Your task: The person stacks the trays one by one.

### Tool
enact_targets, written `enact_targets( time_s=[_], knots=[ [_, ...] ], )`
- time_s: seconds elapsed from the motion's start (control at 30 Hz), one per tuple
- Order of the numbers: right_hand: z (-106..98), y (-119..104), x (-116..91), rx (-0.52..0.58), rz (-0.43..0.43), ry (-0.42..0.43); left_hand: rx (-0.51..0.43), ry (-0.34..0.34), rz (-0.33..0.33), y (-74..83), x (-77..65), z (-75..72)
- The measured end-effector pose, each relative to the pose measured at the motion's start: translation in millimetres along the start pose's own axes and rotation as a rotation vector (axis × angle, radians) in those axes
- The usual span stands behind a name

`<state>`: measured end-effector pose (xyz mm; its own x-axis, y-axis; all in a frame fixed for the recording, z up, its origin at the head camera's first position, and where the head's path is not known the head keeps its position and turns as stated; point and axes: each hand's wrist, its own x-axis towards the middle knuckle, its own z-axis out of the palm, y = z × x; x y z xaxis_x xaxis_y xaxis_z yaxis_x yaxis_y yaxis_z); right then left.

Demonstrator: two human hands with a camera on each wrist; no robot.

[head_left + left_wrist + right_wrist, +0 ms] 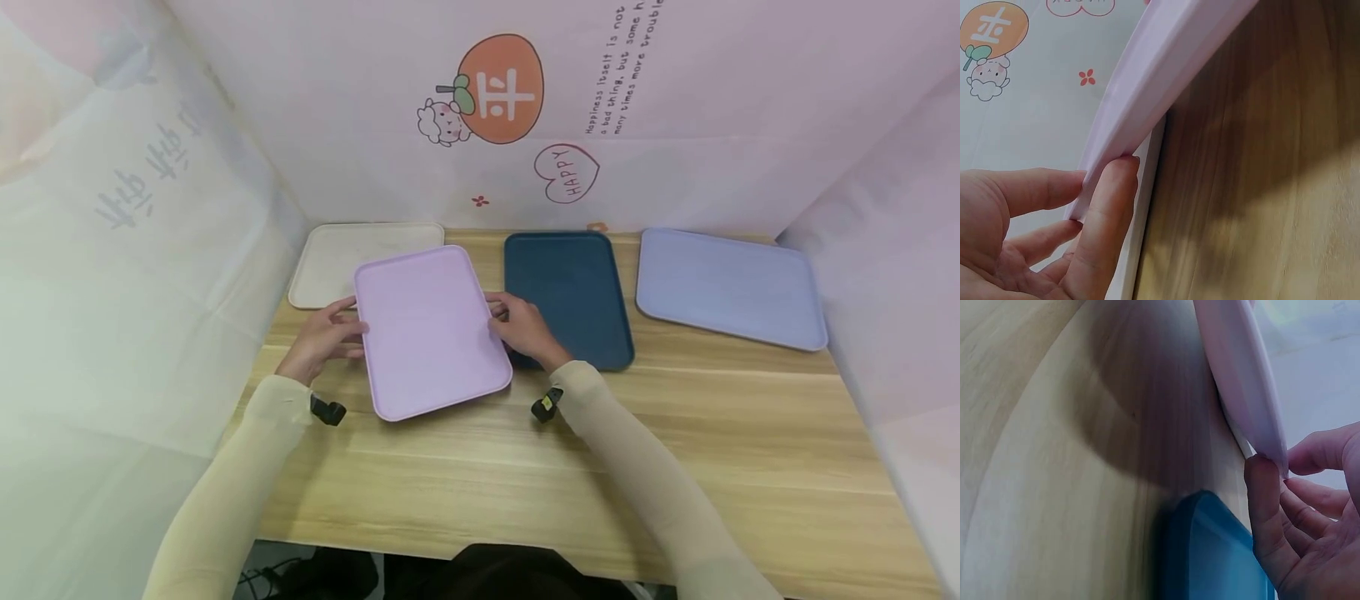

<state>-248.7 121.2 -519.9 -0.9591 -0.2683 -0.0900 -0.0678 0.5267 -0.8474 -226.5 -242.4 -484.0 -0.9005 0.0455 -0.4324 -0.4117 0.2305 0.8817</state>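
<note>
A light purple rectangular tray (435, 333) is held above the wooden table, slightly turned. My left hand (324, 337) pinches its left edge; in the left wrist view, the thumb and fingers of that hand (1054, 231) grip the tray rim (1129, 100). On the opposite edge, my right hand (522, 325) pinches the rim, and the right wrist view shows its fingers (1266, 512) on the tray (1241, 375). Beneath and behind lies a white tray (330, 258), partly covered by the purple one. A dark blue tray (570, 292) lies just under the right hand.
A pale blue tray (731, 287) lies at the table's right back. The wooden table (465, 475) runs to the front edge. Printed white sheeting (337, 108) stands at the back and on both sides. A small black camera (328, 410) sits on the left wrist.
</note>
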Motion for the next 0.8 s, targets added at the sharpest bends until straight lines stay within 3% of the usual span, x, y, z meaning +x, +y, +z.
enact_targets(
  time_s=[0.8],
  knots=[
    [-21.5, 17.3, -3.3, -0.001, 0.031, 0.044, 0.022, -0.023, -0.003, 10.8, 19.2, 25.3]
  ],
)
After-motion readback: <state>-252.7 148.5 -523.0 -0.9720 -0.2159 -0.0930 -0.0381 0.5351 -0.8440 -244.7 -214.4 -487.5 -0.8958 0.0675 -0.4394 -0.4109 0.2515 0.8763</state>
